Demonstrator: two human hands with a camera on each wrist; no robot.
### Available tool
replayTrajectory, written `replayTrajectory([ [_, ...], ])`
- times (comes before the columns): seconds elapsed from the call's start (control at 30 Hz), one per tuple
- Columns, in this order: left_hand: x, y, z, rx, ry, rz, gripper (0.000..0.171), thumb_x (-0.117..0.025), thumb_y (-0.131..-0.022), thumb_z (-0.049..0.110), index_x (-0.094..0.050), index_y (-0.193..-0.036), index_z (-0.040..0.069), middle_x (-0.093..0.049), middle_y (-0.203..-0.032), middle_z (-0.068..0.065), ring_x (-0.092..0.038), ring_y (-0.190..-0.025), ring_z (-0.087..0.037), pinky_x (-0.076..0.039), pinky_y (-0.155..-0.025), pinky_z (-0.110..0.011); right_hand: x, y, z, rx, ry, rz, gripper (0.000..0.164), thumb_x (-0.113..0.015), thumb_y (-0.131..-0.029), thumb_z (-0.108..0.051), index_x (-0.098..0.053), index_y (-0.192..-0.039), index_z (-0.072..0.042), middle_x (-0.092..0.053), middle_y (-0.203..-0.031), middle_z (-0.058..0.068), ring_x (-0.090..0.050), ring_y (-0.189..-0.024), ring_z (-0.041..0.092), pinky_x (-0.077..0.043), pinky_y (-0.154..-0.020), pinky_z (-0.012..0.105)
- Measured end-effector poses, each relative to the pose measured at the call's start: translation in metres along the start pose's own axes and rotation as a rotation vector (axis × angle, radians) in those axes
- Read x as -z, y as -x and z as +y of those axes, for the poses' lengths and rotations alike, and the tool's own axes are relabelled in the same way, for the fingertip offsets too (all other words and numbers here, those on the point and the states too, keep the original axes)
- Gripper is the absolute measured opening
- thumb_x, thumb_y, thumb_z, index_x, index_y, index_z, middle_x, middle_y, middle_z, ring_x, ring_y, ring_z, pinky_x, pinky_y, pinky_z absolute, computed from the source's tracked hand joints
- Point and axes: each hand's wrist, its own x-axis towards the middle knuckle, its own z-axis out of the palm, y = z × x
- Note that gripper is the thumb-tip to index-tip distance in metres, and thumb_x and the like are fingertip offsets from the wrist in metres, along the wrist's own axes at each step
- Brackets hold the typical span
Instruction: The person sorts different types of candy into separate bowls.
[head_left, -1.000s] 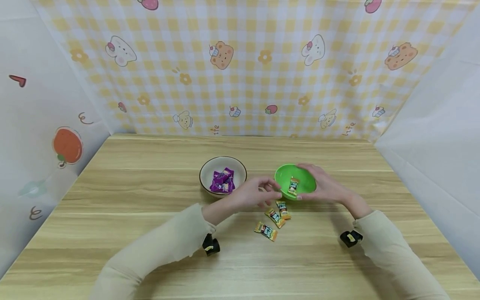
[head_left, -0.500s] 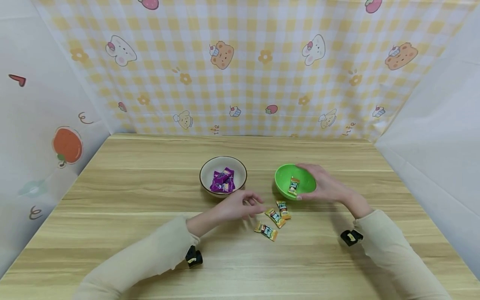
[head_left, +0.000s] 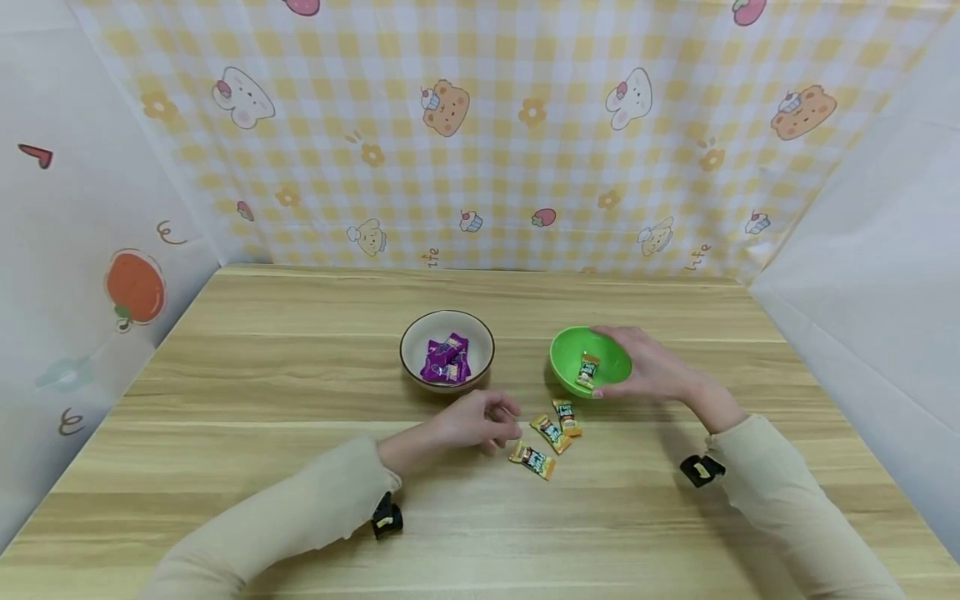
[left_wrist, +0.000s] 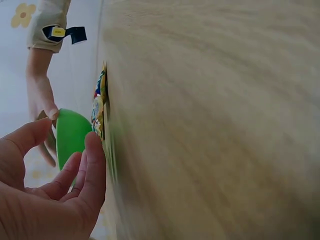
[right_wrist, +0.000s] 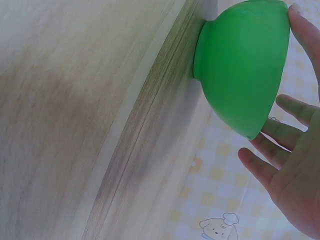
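My right hand [head_left: 651, 367] holds the green bowl [right_wrist: 245, 70] by its right side, thumb at the near rim and fingers at the far rim. Inside the bowl lies one yellow-wrapped candy [head_left: 588, 371]. In front of it, several more yellow-wrapped candies lie on the table, among them an upper candy [head_left: 566, 417], a middle candy [head_left: 550, 433] and a lower candy [head_left: 532, 460]. Just left of these hovers my left hand [head_left: 476, 421], fingers loosely bent with nothing between them. The left wrist view shows its thumb and fingers [left_wrist: 95, 170] apart, the candies beyond.
A white bowl [head_left: 408, 354] with a dark rim stands left of the green bowl and holds several purple-wrapped candies [head_left: 446, 362]. The wooden table [head_left: 262, 350] ends at a yellow checked cloth [head_left: 487, 167] behind. White cloth [head_left: 870, 275] hangs at both sides.
My left hand has drawn back from beside the green bowl, leftward and toward me, to the left of the loose candies. The right hand and both bowls have stayed in place.
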Motion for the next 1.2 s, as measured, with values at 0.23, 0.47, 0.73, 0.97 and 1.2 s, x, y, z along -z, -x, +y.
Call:
replayTrajectory([
  [0.23, -0.009, -0.006, 0.002, -0.075, -0.189, -0.013, 0.033, -0.071, -0.074, 0.01, -0.057, -0.102, -0.001, -0.058, -0.089, -0.006, -0.055, -0.074, -0.015, -0.049, -0.059, -0.026, 0.0, 0.0, 0.0, -0.019, -0.007, -0.005, 0.095, -0.072, -0.062, -0.054, -0.034, -0.133, -0.003, -0.042, -0.125, 0.018, -0.037, -0.112, 0.031, -0.036, -0.086, 0.048],
  [0.47, -0.019, -0.012, 0.003, -0.234, -0.409, -0.035, 0.031, -0.074, -0.07, 0.011, -0.062, -0.096, 0.0, -0.061, -0.085, -0.004, -0.056, -0.075, -0.011, -0.044, -0.066, -0.017, 0.0, 0.0, 0.0, -0.029, -0.003, -0.008, 0.095, -0.072, -0.062, -0.054, -0.033, -0.133, -0.003, -0.041, -0.127, 0.018, -0.036, -0.113, 0.032, -0.035, -0.087, 0.049],
  [0.73, -0.027, -0.01, 0.007, -0.274, -0.559, -0.103, 0.026, -0.075, -0.068, 0.013, -0.064, -0.09, 0.006, -0.058, -0.081, 0.004, -0.052, -0.077, -0.007, -0.04, -0.073, -0.016, 0.0, 0.001, -0.001, -0.038, -0.01, -0.015, 0.096, -0.072, -0.063, -0.054, -0.032, -0.134, -0.002, -0.04, -0.127, 0.018, -0.036, -0.113, 0.032, -0.036, -0.085, 0.049],
  [0.97, -0.031, -0.009, 0.005, -0.378, -0.791, -0.088, 0.021, -0.075, -0.067, 0.017, -0.065, -0.085, 0.012, -0.052, -0.073, 0.009, -0.047, -0.069, -0.003, -0.035, -0.065, -0.013, 0.0, 0.001, -0.001, -0.037, -0.016, -0.01, 0.095, -0.072, -0.063, -0.053, -0.033, -0.134, -0.003, -0.041, -0.126, 0.018, -0.037, -0.112, 0.03, -0.037, -0.084, 0.047],
  [1.2, -0.033, -0.009, 0.004, -0.392, -0.851, -0.081, 0.018, -0.075, -0.067, 0.018, -0.06, -0.078, 0.016, -0.047, -0.071, 0.01, -0.042, -0.067, -0.003, -0.033, -0.062, -0.016, -0.001, 0.001, 0.0, -0.02, -0.019, -0.002, 0.094, -0.072, -0.063, -0.053, -0.033, -0.133, -0.002, -0.042, -0.126, 0.017, -0.037, -0.112, 0.03, -0.037, -0.085, 0.046],
])
